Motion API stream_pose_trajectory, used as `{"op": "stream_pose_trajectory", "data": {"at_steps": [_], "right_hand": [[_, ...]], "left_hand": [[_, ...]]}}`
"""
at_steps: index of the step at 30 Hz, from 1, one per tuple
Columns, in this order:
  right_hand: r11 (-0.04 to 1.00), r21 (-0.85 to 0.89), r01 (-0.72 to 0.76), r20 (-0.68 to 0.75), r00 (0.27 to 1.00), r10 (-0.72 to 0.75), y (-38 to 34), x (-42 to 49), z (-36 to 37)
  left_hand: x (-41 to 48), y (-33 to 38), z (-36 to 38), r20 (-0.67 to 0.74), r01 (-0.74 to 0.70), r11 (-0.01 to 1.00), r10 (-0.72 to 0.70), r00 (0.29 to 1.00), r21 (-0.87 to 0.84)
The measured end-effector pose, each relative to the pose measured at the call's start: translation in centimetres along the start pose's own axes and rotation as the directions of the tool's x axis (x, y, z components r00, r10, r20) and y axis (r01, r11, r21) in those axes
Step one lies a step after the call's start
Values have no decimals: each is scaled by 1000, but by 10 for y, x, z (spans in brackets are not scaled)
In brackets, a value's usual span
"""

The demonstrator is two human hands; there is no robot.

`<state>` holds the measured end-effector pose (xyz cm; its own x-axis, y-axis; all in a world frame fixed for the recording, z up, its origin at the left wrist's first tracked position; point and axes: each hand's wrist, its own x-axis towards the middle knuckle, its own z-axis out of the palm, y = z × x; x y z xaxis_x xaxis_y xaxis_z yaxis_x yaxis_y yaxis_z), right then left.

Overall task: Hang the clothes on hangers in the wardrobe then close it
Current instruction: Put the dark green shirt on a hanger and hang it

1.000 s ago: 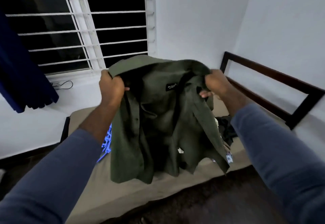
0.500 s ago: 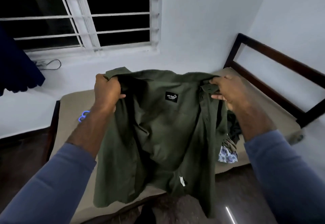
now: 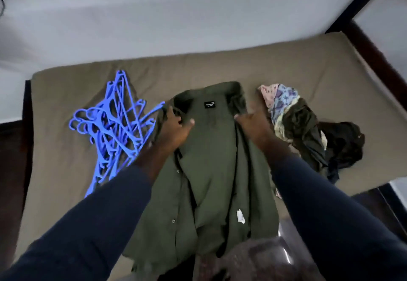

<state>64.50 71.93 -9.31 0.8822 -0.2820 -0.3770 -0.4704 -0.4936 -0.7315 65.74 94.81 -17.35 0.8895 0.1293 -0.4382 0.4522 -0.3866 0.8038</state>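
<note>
A green shirt (image 3: 211, 152) lies open on a bed (image 3: 308, 69), collar away from the person, its hem hanging over the near edge. The left hand (image 3: 176, 128) grips the shirt's left front below the collar, thumb across the inside. The right hand (image 3: 253, 126) rests at the right shoulder, too blurred to tell whether it grips. Blue hangers (image 3: 114, 122) lie heaped just left of the shirt. A pile of clothes (image 3: 297, 124) sits to its right.

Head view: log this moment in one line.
green shirt: open on bed | left hand: grips shoulder | right hand: grips front edge | blue hangers: piled beside, untouched
</note>
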Motion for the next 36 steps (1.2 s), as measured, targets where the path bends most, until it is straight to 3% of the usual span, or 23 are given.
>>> {"op": "stream_pose_trajectory", "data": {"at_steps": [3,6,8,10,15,18,20,22,24,26,27,29,31,34,36], "right_hand": [[970,-233,-66,207,972,116,62,6,58],[899,-437,28,371,916,152,122,17,109],[835,-541,98,405,901,157,152,20,137],[767,-616,179,463,870,168,180,14,159],[576,-751,323,530,815,236,239,-15,182],[685,-695,221,530,801,278,260,-25,173],[716,-668,204,555,777,297,264,-25,166],[698,-670,252,630,691,355,263,-29,159],[650,-687,324,687,579,438,263,-37,152],[634,-694,341,693,553,462,264,-42,149],[637,-691,341,689,577,439,260,-40,150],[649,-674,353,676,649,350,241,-32,159],[707,-616,349,655,725,213,211,-16,178],[826,-424,371,628,778,-27,162,11,208],[873,-289,394,575,800,-170,131,25,234]], "left_hand": [[-16,-61,28,174,-88,937,29,984,339],[-24,-124,51,324,-200,757,-17,946,622],[-29,-156,66,405,-271,629,-76,911,728],[-40,-181,80,431,-289,584,-116,895,758],[-55,-222,102,413,-114,675,-301,860,729],[-62,-231,113,251,86,769,-309,917,633],[-64,-235,118,211,126,811,-293,933,572],[-68,-236,120,287,110,820,-318,904,562],[-70,-236,117,446,37,814,-355,822,579],[-67,-232,110,530,12,814,-389,753,581],[-65,-228,107,529,14,825,-376,761,565],[-57,-216,98,421,42,879,-269,867,475],[-45,-201,86,162,91,935,-155,975,342],[-19,-188,64,-191,79,978,-41,981,193],[0,-188,40,-313,56,982,4,950,183]]}}
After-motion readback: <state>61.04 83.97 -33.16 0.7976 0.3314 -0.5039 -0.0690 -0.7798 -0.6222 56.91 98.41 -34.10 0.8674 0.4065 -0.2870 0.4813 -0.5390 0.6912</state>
